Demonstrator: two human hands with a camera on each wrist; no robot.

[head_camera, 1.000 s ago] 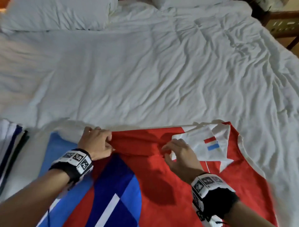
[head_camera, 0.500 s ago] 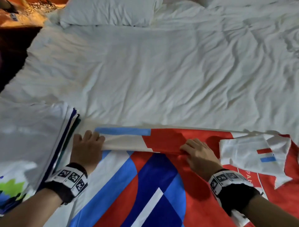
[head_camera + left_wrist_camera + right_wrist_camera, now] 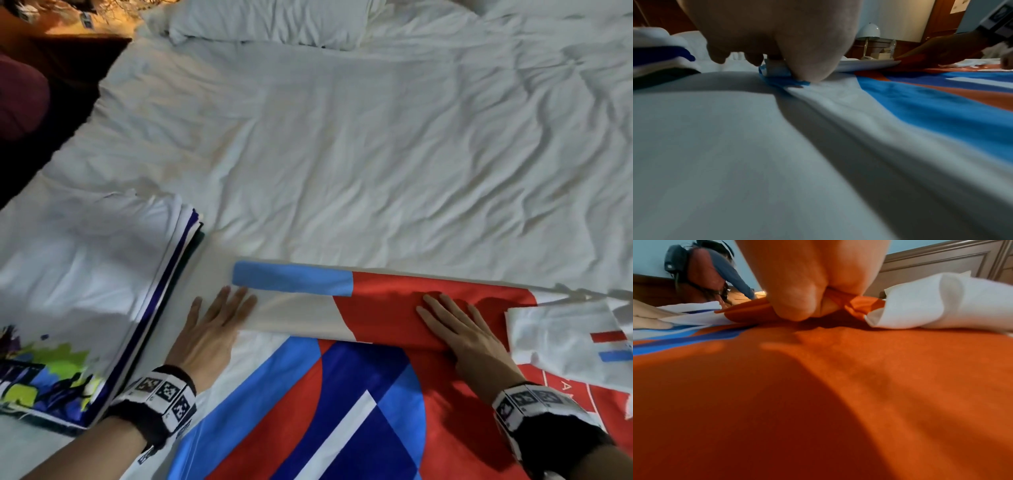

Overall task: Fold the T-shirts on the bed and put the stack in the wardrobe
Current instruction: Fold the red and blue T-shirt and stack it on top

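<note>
T-shirt (image 3: 359, 394) is soft, light, limp (sag expected between grips); folded flap is pinched by left hand (image 3: 209, 332) and right hand (image 3: 472, 342), best held wide apart.

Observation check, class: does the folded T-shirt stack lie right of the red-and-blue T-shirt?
No, the folded T-shirt stack lies left of the red-and-blue T-shirt.

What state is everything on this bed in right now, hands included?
Red and blue T-shirt: spread flat, far edge folded over toward the person.
White sleeve: folded in onto the shirt.
Left hand: pinches the fold's left end, fingers on top.
Right hand: pinches the fold's red part.
Stack of T-shirts: folded, piled at the left.
Bed sheet: wrinkled.
</note>
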